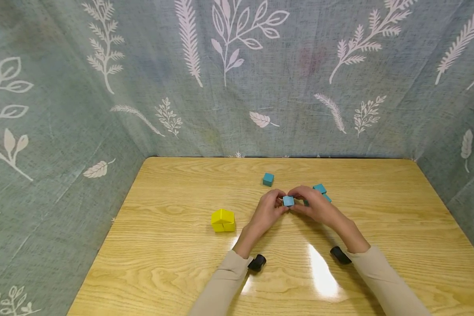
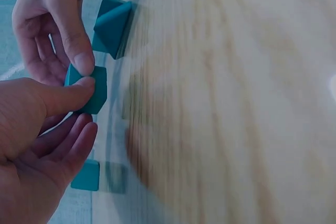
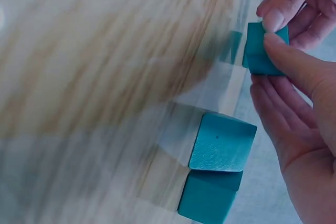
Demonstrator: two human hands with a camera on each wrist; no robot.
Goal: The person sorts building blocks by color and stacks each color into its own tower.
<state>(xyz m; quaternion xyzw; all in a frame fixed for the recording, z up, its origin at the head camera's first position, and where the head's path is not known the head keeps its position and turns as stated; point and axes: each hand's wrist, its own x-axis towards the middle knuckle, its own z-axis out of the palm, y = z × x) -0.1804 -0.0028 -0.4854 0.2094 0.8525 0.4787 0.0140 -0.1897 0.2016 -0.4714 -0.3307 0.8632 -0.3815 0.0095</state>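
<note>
Both hands meet over the table at one small teal block (image 1: 288,201). My left hand (image 1: 267,210) pinches it from the left, thumb and fingertips on its sides. From the opposite side my right hand (image 1: 315,205) pinches the same block, and the two thumbs lie close together on it in the right wrist view. Part of the block (image 2: 97,90) is covered by fingers. Just right of the right hand sit other teal blocks (image 1: 319,188), partly hidden by that hand; in the left wrist view one (image 2: 112,27) has slanted faces. A lone teal block (image 1: 268,179) lies farther back.
Yellow blocks (image 1: 223,220) stand grouped left of the hands, with a peaked top. Everything rests on a wood-grain table (image 1: 162,263). A grey-green leaf-patterned cloth (image 1: 237,101) hangs behind the table's back edge and along its sides.
</note>
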